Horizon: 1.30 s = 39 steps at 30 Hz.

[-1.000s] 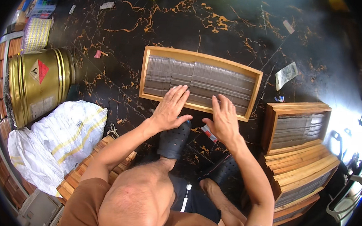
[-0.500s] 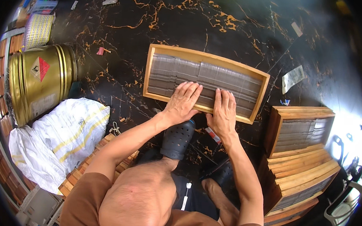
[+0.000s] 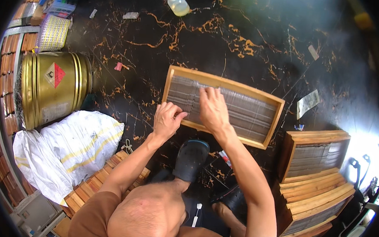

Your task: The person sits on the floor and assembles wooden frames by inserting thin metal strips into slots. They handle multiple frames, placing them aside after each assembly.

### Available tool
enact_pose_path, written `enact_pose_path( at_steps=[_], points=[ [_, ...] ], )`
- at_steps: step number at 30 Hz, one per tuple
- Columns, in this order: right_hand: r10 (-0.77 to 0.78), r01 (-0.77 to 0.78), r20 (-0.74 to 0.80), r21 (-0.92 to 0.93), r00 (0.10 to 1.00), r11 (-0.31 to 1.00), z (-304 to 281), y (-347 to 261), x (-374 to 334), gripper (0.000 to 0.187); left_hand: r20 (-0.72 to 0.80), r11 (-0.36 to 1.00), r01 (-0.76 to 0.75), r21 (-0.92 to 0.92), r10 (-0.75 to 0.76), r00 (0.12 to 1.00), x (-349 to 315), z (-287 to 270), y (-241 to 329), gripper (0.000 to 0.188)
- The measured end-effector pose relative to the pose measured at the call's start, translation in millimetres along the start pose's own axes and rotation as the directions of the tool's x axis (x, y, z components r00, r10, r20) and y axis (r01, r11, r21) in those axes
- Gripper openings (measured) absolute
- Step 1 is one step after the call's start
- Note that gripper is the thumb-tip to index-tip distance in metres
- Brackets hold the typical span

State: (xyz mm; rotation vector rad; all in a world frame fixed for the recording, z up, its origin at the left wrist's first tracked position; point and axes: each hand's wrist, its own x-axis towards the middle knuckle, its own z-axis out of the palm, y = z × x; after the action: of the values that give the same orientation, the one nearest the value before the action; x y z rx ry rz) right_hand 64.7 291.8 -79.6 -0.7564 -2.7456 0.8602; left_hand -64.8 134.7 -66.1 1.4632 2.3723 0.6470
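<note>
Both hands slid left: right hand (image 3: 213,109) flat on slatted wooden frame (image 3: 223,105).

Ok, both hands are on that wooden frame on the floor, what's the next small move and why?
Probably slide the right hand rightward along the grey strips in the wooden frame. It lies flat near the frame's left part, and the rest of the row is untouched. The left hand, curled at the near rail, can steady the frame.

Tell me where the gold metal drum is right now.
In the head view, the gold metal drum lies on its side at the person's left, above the white sack and left of the wooden tray.
</note>
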Motion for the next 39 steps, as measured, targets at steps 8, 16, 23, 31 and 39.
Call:
enact_pose_path(
  at_steps=[8, 16, 23, 31, 39],
  points=[
    [-0.033, 0.064, 0.110, -0.294, 0.993, 0.954, 33.6, -19.5, 46.2, 0.046, 0.153, 0.991, 0.108, 0.081, -0.120, 0.981, 6.8, -6.5, -6.9, 0.034],
    [-0.057, 0.079, 0.087, -0.282, 0.995, 0.956, 32.6, -13.8, 54.1, 0.033, 0.186, 0.984, 0.170, 0.060, -0.178, 0.966, 14.7, -8.3, -4.2, 0.039],
    [-0.075, 0.089, 0.065, -0.251, 0.995, 0.964, 32.8, -12.8, 52.4, 0.032, 0.221, 0.974, 0.201, 0.106, -0.220, 0.950, 16.9, -6.7, -4.0, 0.036],
    [0.012, 0.002, 0.100, -0.137, 0.995, 0.991, 33.1, -15.5, 54.3, 0.021, 0.221, 0.975, 0.192, 0.111, -0.213, 0.952, 15.2, -6.5, -7.9, 0.037],
    [0.223, -0.226, 0.070, 0.033, 0.972, 0.974, 19.0, -19.6, 72.3, 0.012, 0.225, 0.922, 0.364, -0.133, -0.330, 0.917, 25.7, -8.9, -4.0, 0.033]
  ],
)
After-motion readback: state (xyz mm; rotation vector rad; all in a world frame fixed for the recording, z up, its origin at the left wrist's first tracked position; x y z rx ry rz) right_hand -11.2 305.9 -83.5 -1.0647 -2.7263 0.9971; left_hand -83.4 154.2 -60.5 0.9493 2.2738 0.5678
